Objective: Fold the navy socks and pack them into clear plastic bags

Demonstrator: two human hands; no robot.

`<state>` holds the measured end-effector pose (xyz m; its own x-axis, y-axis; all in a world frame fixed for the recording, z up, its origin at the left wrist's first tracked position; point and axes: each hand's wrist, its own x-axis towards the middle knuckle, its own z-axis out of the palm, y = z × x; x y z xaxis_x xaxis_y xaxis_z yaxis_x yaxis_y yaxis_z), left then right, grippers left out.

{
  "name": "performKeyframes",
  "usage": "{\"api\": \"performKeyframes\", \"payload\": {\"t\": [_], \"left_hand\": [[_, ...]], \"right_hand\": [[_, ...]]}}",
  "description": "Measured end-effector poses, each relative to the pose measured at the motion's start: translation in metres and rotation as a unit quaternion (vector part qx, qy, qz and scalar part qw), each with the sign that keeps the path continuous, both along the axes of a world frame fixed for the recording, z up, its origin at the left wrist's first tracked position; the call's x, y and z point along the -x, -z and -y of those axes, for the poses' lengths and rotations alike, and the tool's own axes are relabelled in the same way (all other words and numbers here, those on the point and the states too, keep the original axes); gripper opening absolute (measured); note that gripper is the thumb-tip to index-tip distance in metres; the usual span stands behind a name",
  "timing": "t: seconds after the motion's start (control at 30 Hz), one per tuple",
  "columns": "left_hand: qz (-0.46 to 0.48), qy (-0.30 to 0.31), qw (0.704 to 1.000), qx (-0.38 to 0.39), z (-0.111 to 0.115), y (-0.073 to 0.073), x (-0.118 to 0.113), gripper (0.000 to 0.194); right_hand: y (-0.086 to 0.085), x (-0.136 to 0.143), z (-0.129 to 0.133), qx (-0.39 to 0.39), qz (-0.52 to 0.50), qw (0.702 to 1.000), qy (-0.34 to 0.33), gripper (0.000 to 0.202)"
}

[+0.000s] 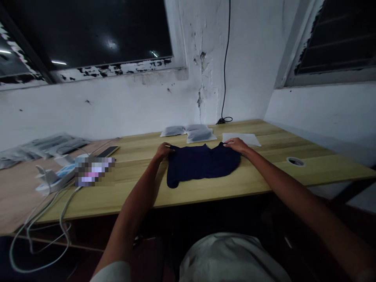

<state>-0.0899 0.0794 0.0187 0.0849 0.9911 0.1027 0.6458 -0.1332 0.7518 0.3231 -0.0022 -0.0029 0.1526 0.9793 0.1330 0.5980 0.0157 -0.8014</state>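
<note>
A dark navy cloth (202,163) lies spread on the wooden table (135,196), in front of me. At its far left corner my left hand (163,150) is closed, fingers pinching the edge. My right hand (235,145) grips the far right edge of the same cloth between thumb and fingers. Just beyond the cloth are several flat grey packets in translucent bags (201,135). A flat white bag (245,139) lies behind my right hand, partly covered by it.
On the left are a white power strip (60,176) with looping cables, a dark phone (108,151), a blurred-out item (93,171) and a pile of plastic bags (55,147). A round cable hole (296,161) is at right. A black cable (225,66) hangs down the wall.
</note>
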Motion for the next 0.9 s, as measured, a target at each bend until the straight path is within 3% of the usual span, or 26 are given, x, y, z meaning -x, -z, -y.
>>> {"api": "performKeyframes", "payload": {"t": [0.1,0.2,0.33,0.43,0.57,0.67,0.77,0.9], "left_hand": [[0.092,-0.029,0.995,0.031,0.003,0.000,-0.006,0.050],[0.140,-0.012,0.990,0.024,0.012,-0.008,-0.015,0.043],[0.201,0.110,0.973,0.017,0.029,-0.030,-0.018,0.025],[0.215,0.211,0.953,0.032,0.046,-0.051,-0.012,0.015],[0.094,0.345,0.922,0.148,0.068,-0.075,-0.003,0.022],[0.001,0.443,0.864,0.241,0.076,-0.087,-0.002,0.041],[-0.017,0.497,0.832,0.245,0.077,-0.089,-0.005,0.053],[-0.141,0.452,0.864,0.169,0.071,-0.077,-0.010,0.045]], "right_hand": [[0.001,0.000,0.001,-0.019,-0.025,0.997,-0.074,0.054],[-0.003,0.002,0.002,-0.025,-0.010,0.996,-0.085,0.050],[-0.019,0.004,0.009,-0.058,-0.013,0.997,-0.052,0.038],[-0.039,-0.001,0.024,-0.057,-0.036,0.990,-0.126,0.038],[-0.061,-0.013,0.047,0.074,0.009,0.947,-0.313,0.039],[-0.067,-0.023,0.056,0.142,0.000,0.906,-0.398,0.056],[-0.066,-0.029,0.054,0.114,-0.031,0.909,-0.400,0.068],[-0.056,-0.031,0.045,0.109,0.094,0.936,-0.321,0.050]]}}
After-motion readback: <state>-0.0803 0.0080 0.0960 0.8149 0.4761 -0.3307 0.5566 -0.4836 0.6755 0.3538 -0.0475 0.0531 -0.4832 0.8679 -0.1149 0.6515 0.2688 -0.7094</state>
